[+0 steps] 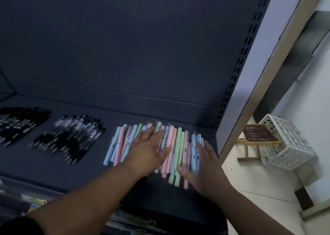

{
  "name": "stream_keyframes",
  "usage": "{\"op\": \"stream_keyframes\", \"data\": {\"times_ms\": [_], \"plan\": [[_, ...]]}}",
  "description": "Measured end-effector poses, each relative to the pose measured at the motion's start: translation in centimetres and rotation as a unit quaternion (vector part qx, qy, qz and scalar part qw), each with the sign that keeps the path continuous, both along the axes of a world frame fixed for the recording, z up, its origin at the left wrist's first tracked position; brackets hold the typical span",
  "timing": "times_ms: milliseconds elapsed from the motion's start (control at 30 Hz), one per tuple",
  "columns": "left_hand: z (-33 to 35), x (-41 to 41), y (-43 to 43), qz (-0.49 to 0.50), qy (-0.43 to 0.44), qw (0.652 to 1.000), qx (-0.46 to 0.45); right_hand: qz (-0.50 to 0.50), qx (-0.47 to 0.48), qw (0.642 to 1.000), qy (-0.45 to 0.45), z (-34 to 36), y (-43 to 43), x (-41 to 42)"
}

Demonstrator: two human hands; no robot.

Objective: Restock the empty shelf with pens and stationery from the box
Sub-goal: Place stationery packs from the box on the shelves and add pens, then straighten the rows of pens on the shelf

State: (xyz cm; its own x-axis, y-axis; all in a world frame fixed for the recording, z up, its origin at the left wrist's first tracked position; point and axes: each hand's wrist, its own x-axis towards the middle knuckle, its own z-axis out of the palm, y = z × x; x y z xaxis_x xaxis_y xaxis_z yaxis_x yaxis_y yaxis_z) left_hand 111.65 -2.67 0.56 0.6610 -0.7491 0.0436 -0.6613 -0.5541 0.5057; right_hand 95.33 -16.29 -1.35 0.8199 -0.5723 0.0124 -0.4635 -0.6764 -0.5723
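**Pastel pens held flat on shelf**

The pens (176, 145) are spread at the right end of the shelf (125, 113). They are pressed under the left hand (148, 150) and right hand (203, 165), fingers straight, nothing gripped. Black pens (71, 136) are piled leftward (labels too blurred to read). A basket (284, 141) is tilted beside a stool (257, 136).

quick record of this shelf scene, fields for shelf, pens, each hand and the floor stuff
shelf: dark, holds three groups of pens
pastel pens: right end of shelf, lying side by side
black pens: middle pile; another pile far left
left hand: flat on pastel pens, fingers straight
right hand: flat on right side of same pens
floor: white basket beside a small stool
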Motion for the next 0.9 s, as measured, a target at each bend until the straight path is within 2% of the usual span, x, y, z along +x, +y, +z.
{"op": "stream_keyframes", "data": {"times_ms": [167, 300, 433, 600, 733, 900], "plan": [[1.8, 0.2, 3.2, -0.002, -0.004, 0.997, -0.072, -0.059, -0.022, 0.998, -0.002, 2.1, 1.0, 0.6], [3.4, 1.6, 9.9, 0.000, -0.031, 0.995, -0.095, -0.063, -0.071, 0.992, -0.083, 4.5, 5.9, 3.2], [4.0, 4.3, 20.6, 0.063, -0.061, 0.993, -0.077, 0.022, -0.103, 0.985, -0.140, 6.1, 15.3, 8.2], [3.3, 8.4, 38.5, 0.192, -0.075, 0.979, 0.003, 0.171, -0.074, 0.977, -0.103, 5.3, 29.4, 15.8], [1.9, 9.6, 54.1, 0.318, -0.061, 0.945, 0.052, 0.261, -0.029, 0.963, -0.059, 3.6, 41.3, 21.5], [-0.5, 7.0, 70.0, 0.469, -0.020, 0.878, 0.091, 0.384, -0.045, 0.922, -0.011, 0.7, 54.0, 26.9]]}}
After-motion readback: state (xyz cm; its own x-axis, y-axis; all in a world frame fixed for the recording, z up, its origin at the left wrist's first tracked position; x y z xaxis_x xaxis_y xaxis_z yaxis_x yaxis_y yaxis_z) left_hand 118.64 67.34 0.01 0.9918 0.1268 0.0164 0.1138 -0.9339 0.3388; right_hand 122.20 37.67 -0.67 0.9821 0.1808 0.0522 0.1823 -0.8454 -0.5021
